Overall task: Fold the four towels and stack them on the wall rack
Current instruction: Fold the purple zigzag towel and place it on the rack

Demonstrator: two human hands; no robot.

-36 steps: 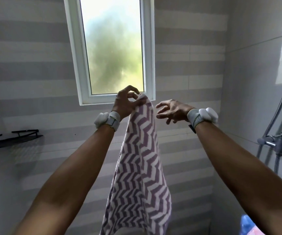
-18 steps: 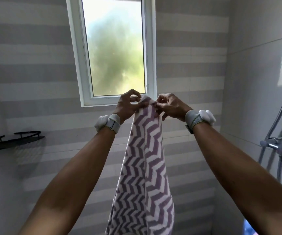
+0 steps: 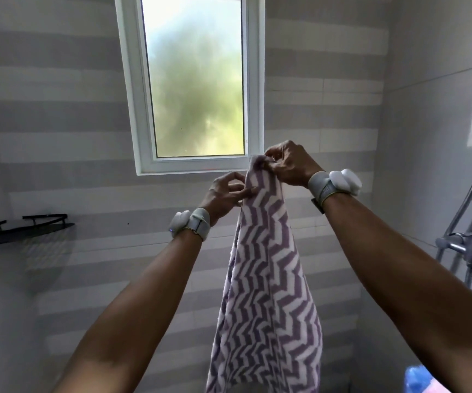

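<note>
- Both bare forearms reach up and away from the near lower corners, converging toward the middle.
- The left hand (image 3: 226, 191) sits lower, thumb and forefinger pinching the towel (image 3: 263, 279) at its left edge, other fingers curled.
- The right hand (image 3: 290, 165) is higher, just to the right, fingers curled round the top corner.

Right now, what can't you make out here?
Head view:
Towel: bottom cut off by the lower edge.
Right hand: fingertips hidden in the towel's folds.
Rack: left end cut off; seen edge-on, top hidden.
Blue thing: cut off at the bottom corner, unidentifiable.
</note>
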